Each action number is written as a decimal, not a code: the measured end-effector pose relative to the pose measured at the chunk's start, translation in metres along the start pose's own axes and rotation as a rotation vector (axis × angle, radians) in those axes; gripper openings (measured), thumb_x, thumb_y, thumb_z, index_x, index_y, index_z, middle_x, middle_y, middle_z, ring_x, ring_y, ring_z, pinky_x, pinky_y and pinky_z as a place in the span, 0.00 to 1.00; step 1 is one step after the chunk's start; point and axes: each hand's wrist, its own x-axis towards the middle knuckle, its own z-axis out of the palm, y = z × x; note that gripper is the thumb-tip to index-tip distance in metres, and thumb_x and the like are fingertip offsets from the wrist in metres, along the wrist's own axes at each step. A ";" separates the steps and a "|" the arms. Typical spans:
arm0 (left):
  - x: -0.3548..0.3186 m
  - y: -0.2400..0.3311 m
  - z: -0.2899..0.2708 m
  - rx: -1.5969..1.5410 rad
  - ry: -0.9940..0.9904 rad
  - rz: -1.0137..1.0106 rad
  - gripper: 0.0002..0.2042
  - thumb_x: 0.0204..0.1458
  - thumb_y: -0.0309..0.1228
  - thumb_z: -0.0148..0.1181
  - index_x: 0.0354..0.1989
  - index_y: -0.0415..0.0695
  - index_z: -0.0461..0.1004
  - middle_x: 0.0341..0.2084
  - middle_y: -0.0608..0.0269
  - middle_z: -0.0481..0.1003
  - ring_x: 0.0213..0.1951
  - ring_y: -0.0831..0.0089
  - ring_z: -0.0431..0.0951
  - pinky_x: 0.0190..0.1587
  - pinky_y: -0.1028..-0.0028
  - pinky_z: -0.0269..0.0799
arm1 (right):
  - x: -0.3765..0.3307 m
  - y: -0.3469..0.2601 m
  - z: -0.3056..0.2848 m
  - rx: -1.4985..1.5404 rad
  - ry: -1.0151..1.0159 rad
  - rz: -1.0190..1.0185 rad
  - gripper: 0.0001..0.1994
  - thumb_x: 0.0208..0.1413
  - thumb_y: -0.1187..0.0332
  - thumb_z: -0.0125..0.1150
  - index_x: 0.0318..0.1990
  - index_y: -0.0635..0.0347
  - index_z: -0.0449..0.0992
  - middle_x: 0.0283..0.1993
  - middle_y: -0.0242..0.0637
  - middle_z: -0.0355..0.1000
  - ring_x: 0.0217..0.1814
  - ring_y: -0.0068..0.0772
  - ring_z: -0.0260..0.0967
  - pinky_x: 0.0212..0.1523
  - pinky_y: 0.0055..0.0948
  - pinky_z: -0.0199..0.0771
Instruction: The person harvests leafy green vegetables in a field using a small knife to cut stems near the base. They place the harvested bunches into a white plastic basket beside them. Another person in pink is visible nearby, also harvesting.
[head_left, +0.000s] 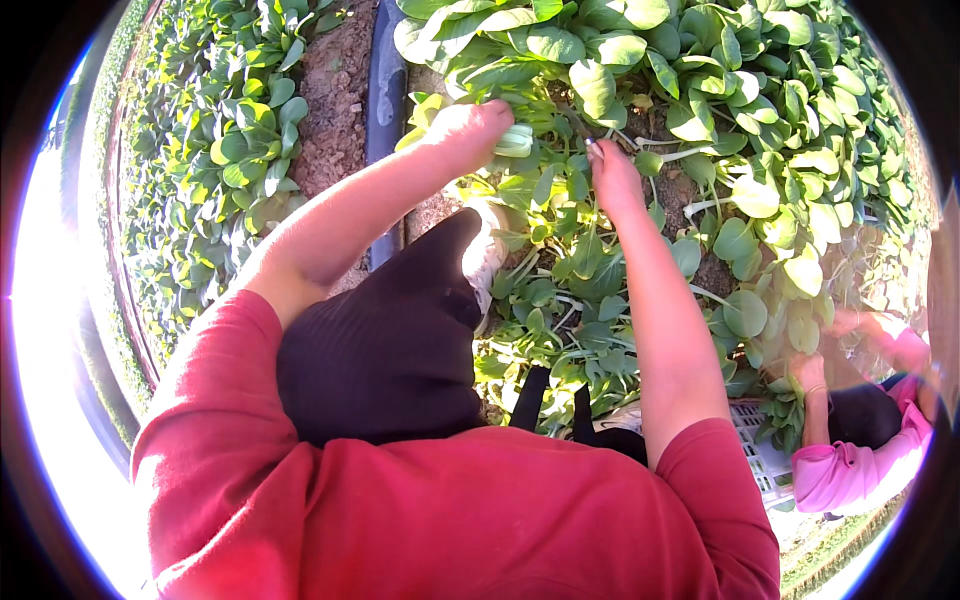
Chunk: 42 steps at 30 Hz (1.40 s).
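My left hand (466,132) is closed around a head of bok choy (515,142), whose pale cut base points to the right; its leaves stick out past the hand on the left. To the right, my right hand (614,176) is closed on a knife, its thin dark blade (577,122) angled up and left among the leaves. The knife's handle is mostly hidden in the fingers. Standing bok choy plants (600,50) rise just beyond both hands. Loose leaves and pale stalks (590,265) cover the ground beneath my arms.
A dark hose (387,100) runs along the bare soil (335,100) on the left, with another green row (215,150) beyond. My shoe (485,255) stands among the leaves. At lower right, a person in a pink sleeve (850,475) handles greens by a pale plastic crate (758,445).
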 end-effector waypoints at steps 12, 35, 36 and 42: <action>0.009 0.013 0.000 0.184 -0.209 -0.046 0.20 0.39 0.22 0.62 0.45 0.45 0.74 0.51 0.61 0.70 0.40 0.59 0.80 0.39 0.65 0.78 | 0.035 0.021 0.009 0.045 -0.110 -0.068 0.12 0.61 0.60 0.52 0.44 0.58 0.73 0.41 0.52 0.75 0.45 0.58 0.72 0.44 0.50 0.71; -0.006 -0.004 0.030 0.035 -0.010 0.041 0.13 0.42 0.22 0.58 0.39 0.43 0.73 0.38 0.59 0.72 0.37 0.56 0.79 0.38 0.63 0.77 | 0.041 0.007 -0.001 -0.144 -0.410 -0.040 0.15 0.64 0.56 0.48 0.50 0.56 0.71 0.48 0.53 0.74 0.51 0.59 0.70 0.50 0.48 0.69; -0.007 -0.005 0.032 0.035 -0.012 0.036 0.13 0.42 0.22 0.58 0.39 0.43 0.73 0.38 0.59 0.72 0.37 0.56 0.79 0.38 0.63 0.77 | 0.035 0.012 -0.002 -0.121 -0.406 -0.001 0.15 0.64 0.57 0.48 0.50 0.56 0.71 0.47 0.52 0.74 0.51 0.59 0.70 0.50 0.48 0.69; -0.022 0.002 0.003 -0.108 0.128 0.074 0.14 0.42 0.25 0.63 0.40 0.46 0.73 0.39 0.59 0.73 0.38 0.56 0.78 0.40 0.62 0.76 | -0.005 0.022 -0.045 0.120 -0.414 0.121 0.14 0.65 0.61 0.49 0.51 0.60 0.69 0.36 0.45 0.74 0.37 0.36 0.72 0.40 0.36 0.71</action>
